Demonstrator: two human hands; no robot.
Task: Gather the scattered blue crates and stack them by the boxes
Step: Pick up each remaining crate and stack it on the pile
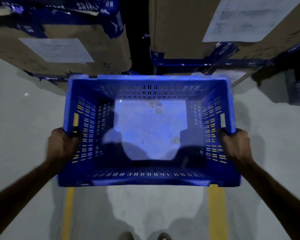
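A blue slotted plastic crate (149, 129) fills the middle of the head view, seen from above with its inside empty and a little dusty. My left hand (62, 144) grips its left rim near the handle slot. On the opposite rim, my right hand (235, 144) holds on the same way. The crate hangs above the grey floor, its far edge close to two large cardboard boxes. The left box (62, 51) and the right box (206, 30) each carry a white paper label and blue tape.
A dark gap (139, 49) runs between the two boxes. Two yellow lines (216, 212) are painted on the grey floor (16, 135) below the crate. The tips of my shoes (144, 236) show at the bottom edge. A dark object (298, 87) stands at far right.
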